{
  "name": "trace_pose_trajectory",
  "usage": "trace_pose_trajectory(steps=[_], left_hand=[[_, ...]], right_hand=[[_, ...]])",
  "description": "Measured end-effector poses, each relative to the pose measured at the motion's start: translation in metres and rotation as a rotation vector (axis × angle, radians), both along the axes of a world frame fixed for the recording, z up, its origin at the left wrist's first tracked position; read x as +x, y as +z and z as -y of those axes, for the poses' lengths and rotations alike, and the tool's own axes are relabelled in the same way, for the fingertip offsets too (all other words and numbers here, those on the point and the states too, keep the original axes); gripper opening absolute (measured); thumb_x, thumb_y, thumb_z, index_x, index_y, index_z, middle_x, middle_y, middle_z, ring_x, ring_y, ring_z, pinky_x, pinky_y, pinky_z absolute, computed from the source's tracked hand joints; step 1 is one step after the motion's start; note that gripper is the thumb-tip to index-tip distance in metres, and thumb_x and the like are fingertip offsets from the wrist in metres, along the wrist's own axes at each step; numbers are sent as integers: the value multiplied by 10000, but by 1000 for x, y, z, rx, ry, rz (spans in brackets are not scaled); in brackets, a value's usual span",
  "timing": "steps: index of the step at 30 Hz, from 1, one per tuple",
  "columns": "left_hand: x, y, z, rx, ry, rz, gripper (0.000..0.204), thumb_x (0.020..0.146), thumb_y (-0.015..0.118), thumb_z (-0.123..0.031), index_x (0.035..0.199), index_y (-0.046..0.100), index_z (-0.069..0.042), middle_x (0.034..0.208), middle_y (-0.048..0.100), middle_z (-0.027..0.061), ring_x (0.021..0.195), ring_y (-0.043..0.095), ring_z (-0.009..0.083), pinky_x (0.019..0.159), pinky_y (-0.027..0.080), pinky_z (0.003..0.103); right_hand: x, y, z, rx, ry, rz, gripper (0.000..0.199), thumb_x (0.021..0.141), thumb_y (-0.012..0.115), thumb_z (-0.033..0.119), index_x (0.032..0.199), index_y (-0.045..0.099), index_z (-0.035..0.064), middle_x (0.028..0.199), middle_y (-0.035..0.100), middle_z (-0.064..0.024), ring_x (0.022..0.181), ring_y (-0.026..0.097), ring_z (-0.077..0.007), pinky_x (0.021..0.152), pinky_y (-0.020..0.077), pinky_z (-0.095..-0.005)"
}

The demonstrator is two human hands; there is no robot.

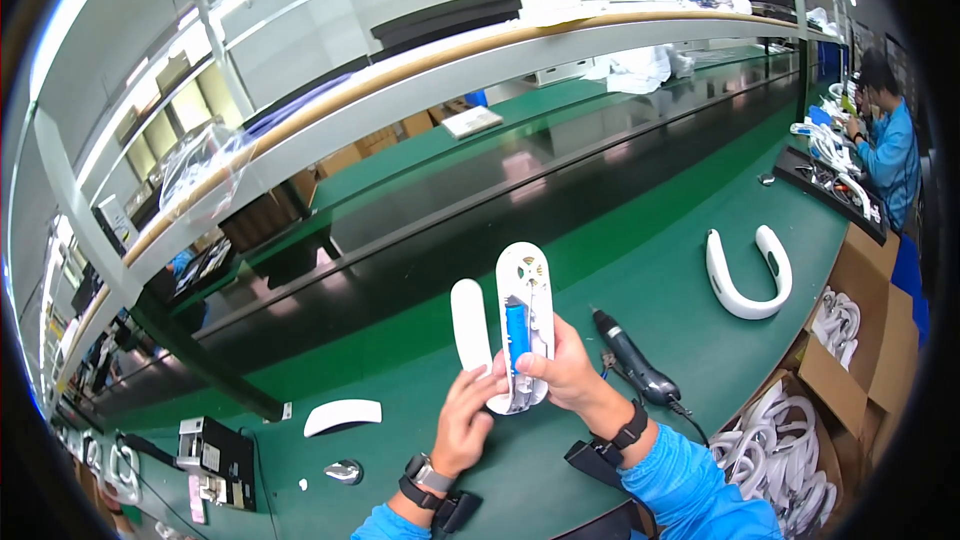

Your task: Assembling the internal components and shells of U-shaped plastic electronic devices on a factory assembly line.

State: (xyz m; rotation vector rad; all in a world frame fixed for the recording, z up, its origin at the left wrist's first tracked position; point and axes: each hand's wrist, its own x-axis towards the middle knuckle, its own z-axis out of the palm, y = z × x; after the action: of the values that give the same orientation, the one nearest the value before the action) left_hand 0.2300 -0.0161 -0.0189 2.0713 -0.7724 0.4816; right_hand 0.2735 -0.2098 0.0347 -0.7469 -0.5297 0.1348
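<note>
My right hand (570,370) grips a long white plastic housing (537,275) with rounded ends, its thumb over the lower part. The housing is tilted up with its inside showing: a slotted round grille at the top and a blue cylindrical battery (517,335) along the middle. At the housing's lower left edge, my left hand (465,420) has its fingers closed against it. A slim white curved piece (468,325) stands just beyond the left fingers; whether they touch it I cannot tell. Right of my hands, a black electric screwdriver (635,360) lies on the green table.
A white U-shaped neck fan (750,300) lies at the right. Cardboard boxes (860,340) of white parts stand beyond the table edge. A white curved cover (343,417), a shiny small object (344,471) and a black device (217,460) lie left. A co-worker (890,150) sits far right.
</note>
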Motion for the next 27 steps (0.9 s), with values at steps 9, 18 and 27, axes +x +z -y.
trace_pose_trajectory(steps=[9,18,27], left_hand=[[8,-2,18,207,240,79,270,782,758,-147,1037,684,-99,980,685,58,941,608,283,888,436,428],[12,-8,12,274,446,78,275,782,765,-198,1043,717,-126,936,679,46,925,592,264,878,415,415],[11,-9,10,245,414,34,255,770,727,-81,1021,716,-123,915,686,57,905,613,290,948,441,419]], right_hand=[[37,-27,13,-87,-1,-127,400,960,621,159,1292,458,8,981,671,-149,808,706,-222,726,610,-338],[44,-61,-13,-313,-195,-237,546,946,613,102,1417,343,44,1007,647,-138,818,701,-231,690,587,-328],[48,-63,-9,-378,-162,-225,689,900,593,32,1495,248,60,1014,637,-138,760,685,-204,675,579,-317]])
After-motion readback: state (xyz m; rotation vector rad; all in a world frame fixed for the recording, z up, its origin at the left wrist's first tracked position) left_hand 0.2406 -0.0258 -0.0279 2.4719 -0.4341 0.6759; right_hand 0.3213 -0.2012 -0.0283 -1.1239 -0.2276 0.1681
